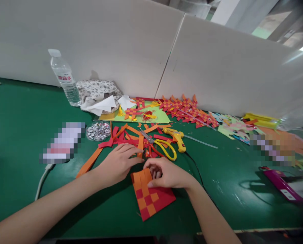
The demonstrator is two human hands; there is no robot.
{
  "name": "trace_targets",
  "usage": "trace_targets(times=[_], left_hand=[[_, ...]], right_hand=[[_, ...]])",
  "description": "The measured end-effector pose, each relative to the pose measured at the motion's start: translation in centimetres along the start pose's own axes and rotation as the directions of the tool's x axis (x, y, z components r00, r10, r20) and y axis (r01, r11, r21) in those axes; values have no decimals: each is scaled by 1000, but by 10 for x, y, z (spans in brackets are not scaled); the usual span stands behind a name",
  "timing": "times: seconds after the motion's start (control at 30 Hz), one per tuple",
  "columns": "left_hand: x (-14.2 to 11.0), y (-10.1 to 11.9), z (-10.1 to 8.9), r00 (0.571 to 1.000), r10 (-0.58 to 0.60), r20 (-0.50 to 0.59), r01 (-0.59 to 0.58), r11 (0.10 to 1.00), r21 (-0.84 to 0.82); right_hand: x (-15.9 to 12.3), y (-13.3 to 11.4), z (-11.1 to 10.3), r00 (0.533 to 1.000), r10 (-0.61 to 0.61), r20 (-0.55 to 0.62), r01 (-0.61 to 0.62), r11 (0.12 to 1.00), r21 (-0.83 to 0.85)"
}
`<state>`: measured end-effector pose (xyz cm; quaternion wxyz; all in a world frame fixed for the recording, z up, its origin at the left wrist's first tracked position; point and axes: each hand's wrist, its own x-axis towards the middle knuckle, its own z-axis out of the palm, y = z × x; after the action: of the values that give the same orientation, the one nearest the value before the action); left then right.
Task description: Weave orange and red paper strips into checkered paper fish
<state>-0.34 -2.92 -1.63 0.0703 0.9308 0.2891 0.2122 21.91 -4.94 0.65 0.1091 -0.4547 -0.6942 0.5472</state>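
A woven mat of red and orange paper strips (150,197) lies on the green table (19,128) in front of me. My right hand (166,174) is curled over its upper edge, fingers pinching an orange strip. My left hand (119,162) rests just left of the mat's top, fingers together and stretched toward the strips, touching loose orange and red strips (126,135). A long orange strip (89,163) runs under my left wrist.
Yellow-handled scissors (161,146) and a yellow glue gun (177,138) lie just beyond my hands. A dish of googly eyes (98,130), a water bottle (64,78), a patterned cloth pouch (97,90), finished woven pieces (187,109), a purple object (281,183) and white partition boards (141,44) surround them.
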Motion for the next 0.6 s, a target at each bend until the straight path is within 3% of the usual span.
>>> trace_targets(times=[0.07,0.13,0.2,0.3,0.47,0.6], left_hand=[[0,-2,3,999,-50,6,49,992,116],[1,-4,4,989,-137,-60,145,977,155],[2,-7,2,970,-195,-149,215,968,133],[3,-8,-4,953,-214,-213,226,974,32],[2,-5,-6,982,-130,-136,127,991,-31],[1,-5,-3,991,-113,-64,111,993,-45]], right_hand=[[1,-1,3,1000,0,9,1,1000,-15],[3,-1,6,997,-16,-70,15,1000,-16],[6,0,7,982,-36,-187,34,999,-9],[10,1,10,942,-68,-328,53,997,-55],[13,2,15,912,-146,-383,55,970,-238],[12,0,17,910,-142,-390,28,959,-283]])
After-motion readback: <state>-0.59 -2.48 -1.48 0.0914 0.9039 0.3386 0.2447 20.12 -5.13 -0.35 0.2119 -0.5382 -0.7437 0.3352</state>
